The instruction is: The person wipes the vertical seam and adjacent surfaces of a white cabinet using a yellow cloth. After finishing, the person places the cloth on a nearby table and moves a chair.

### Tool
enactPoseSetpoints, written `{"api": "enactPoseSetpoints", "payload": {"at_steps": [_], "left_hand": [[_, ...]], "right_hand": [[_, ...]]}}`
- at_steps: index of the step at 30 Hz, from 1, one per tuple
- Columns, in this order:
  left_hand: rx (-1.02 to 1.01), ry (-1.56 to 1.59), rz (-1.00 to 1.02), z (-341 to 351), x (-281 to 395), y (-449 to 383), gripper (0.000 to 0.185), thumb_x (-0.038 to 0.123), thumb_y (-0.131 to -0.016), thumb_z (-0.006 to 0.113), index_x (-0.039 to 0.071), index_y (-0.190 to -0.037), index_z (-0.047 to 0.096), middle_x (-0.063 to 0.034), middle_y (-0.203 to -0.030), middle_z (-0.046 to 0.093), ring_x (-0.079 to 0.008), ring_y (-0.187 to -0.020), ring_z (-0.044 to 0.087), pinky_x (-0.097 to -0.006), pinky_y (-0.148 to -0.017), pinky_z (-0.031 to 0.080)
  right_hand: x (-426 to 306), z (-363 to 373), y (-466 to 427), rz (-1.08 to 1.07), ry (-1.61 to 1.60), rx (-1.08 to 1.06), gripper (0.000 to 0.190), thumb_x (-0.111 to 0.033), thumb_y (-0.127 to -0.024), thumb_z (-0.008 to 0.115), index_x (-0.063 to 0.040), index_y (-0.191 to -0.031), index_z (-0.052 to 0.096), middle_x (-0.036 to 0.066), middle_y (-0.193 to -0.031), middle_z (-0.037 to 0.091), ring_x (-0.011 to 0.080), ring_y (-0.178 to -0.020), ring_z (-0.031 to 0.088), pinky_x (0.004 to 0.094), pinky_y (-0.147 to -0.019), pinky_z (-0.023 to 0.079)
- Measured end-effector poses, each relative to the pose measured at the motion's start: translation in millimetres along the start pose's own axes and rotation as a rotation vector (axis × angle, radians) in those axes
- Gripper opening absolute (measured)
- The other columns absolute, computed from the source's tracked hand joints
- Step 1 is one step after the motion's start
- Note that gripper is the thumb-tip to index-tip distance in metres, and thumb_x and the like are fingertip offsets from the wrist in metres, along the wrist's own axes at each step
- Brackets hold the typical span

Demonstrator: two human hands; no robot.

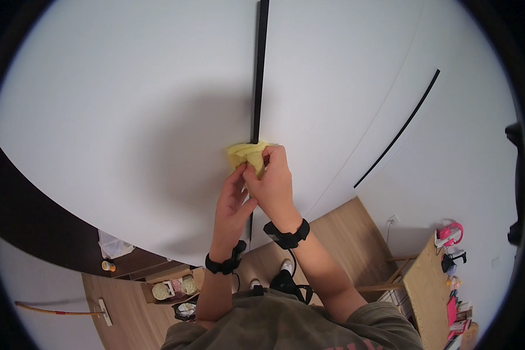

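A crumpled yellow cloth [247, 152] is bunched at the lower end of a long black handle strip [260, 72] on a white cabinet door panel [127, 109]. My right hand [273, 183] pinches the cloth between thumb and fingers, just below the strip's end. Close beside it, my left hand [234, 208] has its fingertips against the cloth's lower edge, its thumb spread away toward my right palm. Whether those left fingers grip the fabric is hidden. Both wrists wear black bands.
Another black strip [398, 129] runs along the white surface to the right. At lower right stands a wooden table [428, 288] with pink headphones [449, 233]. A dark shelf [70, 232], a box of yarn balls [151, 295] and a long-handled floor tool [105, 311] are at lower left.
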State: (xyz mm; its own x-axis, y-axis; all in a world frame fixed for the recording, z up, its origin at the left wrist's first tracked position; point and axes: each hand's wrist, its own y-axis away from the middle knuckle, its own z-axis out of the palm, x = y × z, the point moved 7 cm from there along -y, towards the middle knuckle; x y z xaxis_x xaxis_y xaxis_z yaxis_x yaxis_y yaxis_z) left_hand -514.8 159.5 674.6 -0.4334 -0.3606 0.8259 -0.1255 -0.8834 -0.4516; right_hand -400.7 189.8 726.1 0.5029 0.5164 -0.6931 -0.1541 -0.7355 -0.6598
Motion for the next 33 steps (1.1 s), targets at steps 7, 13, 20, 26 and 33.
{"api": "enactPoseSetpoints", "payload": {"at_steps": [7,13,20,26,33], "left_hand": [[0.033,0.048,-0.077,-3,-5,4,0.066,-0.008,-0.094,0.055,0.001,-0.155,0.033,-0.0131,-0.157,0.039,-0.0243,-0.147,0.037,-0.0421,-0.122,0.031],[0.065,0.071,-0.121,-9,-17,10,0.064,-0.006,-0.095,0.055,0.001,-0.155,0.035,-0.0128,-0.154,0.043,-0.0225,-0.144,0.04,-0.0396,-0.118,0.035],[0.102,0.059,-0.154,-14,-29,17,0.061,0.003,-0.094,0.06,0.003,-0.152,0.041,-0.0092,-0.152,0.048,-0.0219,-0.142,0.043,-0.0388,-0.118,0.033],[0.097,0.048,-0.175,-18,-35,20,0.059,0.0,-0.096,0.056,0.002,-0.152,0.038,-0.012,-0.149,0.048,-0.0207,-0.138,0.046,-0.0356,-0.114,0.038],[0.125,0.034,-0.213,-25,-49,24,0.051,0.0,-0.098,0.054,0.001,-0.148,0.043,-0.0105,-0.144,0.053,-0.0197,-0.133,0.05,-0.0338,-0.111,0.04]], "right_hand": [[8,4,5,-0.009,0.001,-0.029,0.037,-0.007,-0.082,0.074,-0.002,-0.106,0.047,0.017,-0.101,0.054,0.0387,-0.083,0.061,0.0444,-0.069,0.052],[20,11,15,0.024,-0.01,-0.055,0.037,-0.008,-0.082,0.073,-0.001,-0.105,0.045,0.018,-0.102,0.053,0.0407,-0.084,0.06,0.0445,-0.069,0.052],[31,16,24,0.033,0.046,-0.092,0.038,-0.009,-0.084,0.073,0.0,-0.107,0.044,0.017,-0.098,0.057,0.0355,-0.081,0.062,0.0413,-0.069,0.053],[40,20,31,0.054,0.083,-0.098,0.038,-0.009,-0.084,0.073,0.0,-0.109,0.045,0.017,-0.097,0.059,0.0344,-0.08,0.064,0.0404,-0.069,0.053],[44,20,38,0.069,0.087,-0.118,0.041,-0.011,-0.084,0.073,-0.001,-0.111,0.045,0.018,-0.097,0.058,0.0355,-0.082,0.064,0.0417,-0.07,0.053]]}}
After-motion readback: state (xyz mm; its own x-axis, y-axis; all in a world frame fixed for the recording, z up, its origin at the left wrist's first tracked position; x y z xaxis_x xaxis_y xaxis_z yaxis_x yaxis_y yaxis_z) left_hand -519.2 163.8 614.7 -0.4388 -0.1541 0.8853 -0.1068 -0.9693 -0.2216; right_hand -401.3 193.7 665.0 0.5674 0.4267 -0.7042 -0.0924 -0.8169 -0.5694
